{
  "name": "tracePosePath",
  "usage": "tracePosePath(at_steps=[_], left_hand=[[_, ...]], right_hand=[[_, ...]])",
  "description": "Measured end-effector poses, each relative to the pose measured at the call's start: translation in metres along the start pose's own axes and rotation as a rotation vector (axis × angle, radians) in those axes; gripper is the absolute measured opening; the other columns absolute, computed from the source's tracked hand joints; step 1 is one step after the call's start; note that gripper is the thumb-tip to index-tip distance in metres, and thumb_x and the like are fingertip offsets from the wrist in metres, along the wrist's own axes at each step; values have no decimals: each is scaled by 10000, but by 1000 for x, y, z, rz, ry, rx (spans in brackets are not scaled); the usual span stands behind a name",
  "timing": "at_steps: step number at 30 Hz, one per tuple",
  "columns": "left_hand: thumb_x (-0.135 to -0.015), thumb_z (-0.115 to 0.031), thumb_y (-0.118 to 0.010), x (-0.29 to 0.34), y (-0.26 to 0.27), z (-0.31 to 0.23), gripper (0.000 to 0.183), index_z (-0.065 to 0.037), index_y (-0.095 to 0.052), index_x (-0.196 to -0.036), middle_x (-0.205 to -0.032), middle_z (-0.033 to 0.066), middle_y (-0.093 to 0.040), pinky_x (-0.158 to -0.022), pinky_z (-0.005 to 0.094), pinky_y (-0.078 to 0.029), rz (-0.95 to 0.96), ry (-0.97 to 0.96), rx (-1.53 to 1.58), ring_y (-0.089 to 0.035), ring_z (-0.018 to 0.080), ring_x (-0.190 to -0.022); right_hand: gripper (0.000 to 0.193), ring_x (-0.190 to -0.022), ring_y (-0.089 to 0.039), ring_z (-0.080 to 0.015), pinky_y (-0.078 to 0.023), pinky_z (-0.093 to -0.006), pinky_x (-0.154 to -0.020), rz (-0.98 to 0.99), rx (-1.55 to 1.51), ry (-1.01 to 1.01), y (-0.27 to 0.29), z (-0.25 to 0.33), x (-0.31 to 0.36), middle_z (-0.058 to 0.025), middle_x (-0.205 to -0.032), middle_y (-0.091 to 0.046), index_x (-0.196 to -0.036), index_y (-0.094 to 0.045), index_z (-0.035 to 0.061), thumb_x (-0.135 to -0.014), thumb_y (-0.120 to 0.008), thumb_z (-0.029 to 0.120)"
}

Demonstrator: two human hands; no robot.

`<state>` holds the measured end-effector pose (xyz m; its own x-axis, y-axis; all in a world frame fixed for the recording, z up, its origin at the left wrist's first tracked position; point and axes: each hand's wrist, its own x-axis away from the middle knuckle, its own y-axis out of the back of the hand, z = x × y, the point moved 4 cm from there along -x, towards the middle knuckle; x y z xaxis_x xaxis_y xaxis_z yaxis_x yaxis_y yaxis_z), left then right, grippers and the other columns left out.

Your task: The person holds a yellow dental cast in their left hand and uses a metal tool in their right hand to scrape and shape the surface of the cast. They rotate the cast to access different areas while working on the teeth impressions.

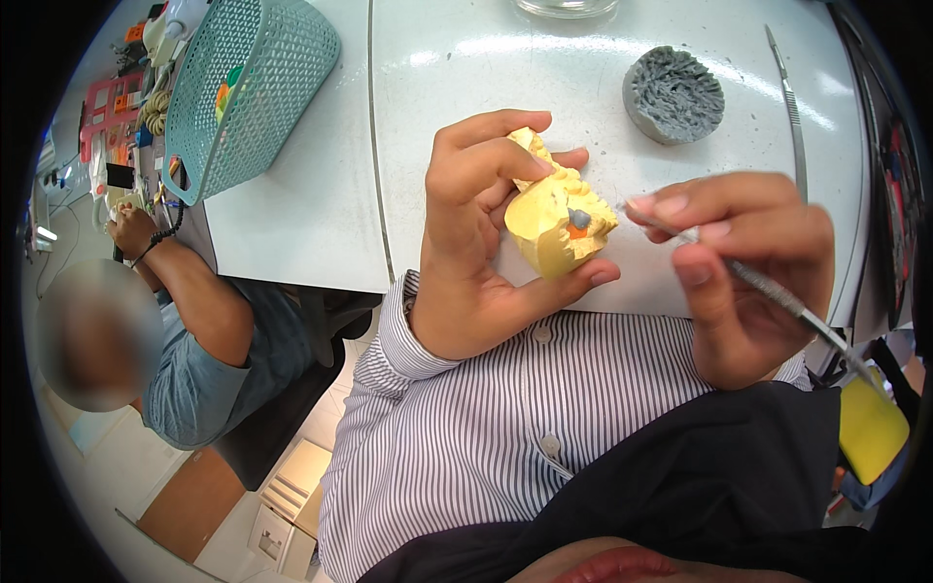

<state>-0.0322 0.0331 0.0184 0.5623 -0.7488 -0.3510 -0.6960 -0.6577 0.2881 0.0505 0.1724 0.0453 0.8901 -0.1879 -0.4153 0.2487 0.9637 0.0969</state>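
My left hand (476, 223) is wrapped round a yellow plaster dental model (544, 225), fingers over its far end and thumb below. On the side facing right the model bears a small grey patch (579, 220) and an orange-red spot beneath it. Between thumb and fingertips my right hand (743, 262) grips a thin metal dental carving tool (797, 313). The tool's working tip points left and sits close to the model's right edge; whether it touches cannot be made out. Its other end slants down to the right.
Beyond my hands lies a round grey block (674, 95) with a rough top. A second slim metal tool (789, 107) rests at the table's right. A teal basket (255, 97) stands at the far left, near another person (209, 321). A glass dish (566, 8) shows at the top edge.
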Motion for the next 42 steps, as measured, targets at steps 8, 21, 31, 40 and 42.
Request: tracePosePath(at_steps=[8,21,31,40,42], left_hand=[[-700,-147,-703,-2,0,1,674,-53,-226,-1167,-1195,318,-314,-874,427,-445,11,-13,96,-474,357,-1068],[-716,-122,-675,0,-5,5,625,-37,-278,-1191,-1235,314,-299,-891,411,-426,73,-6,260,-462,341,-1090],[-687,-85,-703,0,-5,3,622,-39,-326,-1181,-1247,252,-315,-885,360,-433,49,20,343,-484,277,-1071],[-686,-79,-700,0,-6,5,617,-38,-333,-1179,-1248,253,-316,-885,353,-426,46,22,358,-491,266,-1061],[-687,-77,-698,0,-6,6,614,-38,-332,-1179,-1247,252,-318,-889,355,-422,43,16,358,-491,266,-1061]], right_hand=[[151,-794,-598,-203,-502,-308,-746,-46,-191,-176,0,-10,2,-152,-862,-551,-860,-460,4,-786,-587,38],[144,-804,-621,-258,-529,-336,-743,32,-109,-85,-2,-9,3,-178,-859,-566,-863,-485,-17,-759,-570,-69],[139,-816,-615,-244,-523,-352,-770,9,-172,-139,-2,-7,2,-166,-843,-555,-843,-486,-20,-751,-567,-86],[148,-812,-610,-239,-518,-370,-783,19,-165,-126,-2,-8,3,-160,-832,-544,-848,-474,-22,-750,-559,-95],[147,-809,-608,-235,-516,-374,-787,0,-168,-140,-2,-8,3,-157,-832,-541,-842,-472,-21,-750,-556,-99]])
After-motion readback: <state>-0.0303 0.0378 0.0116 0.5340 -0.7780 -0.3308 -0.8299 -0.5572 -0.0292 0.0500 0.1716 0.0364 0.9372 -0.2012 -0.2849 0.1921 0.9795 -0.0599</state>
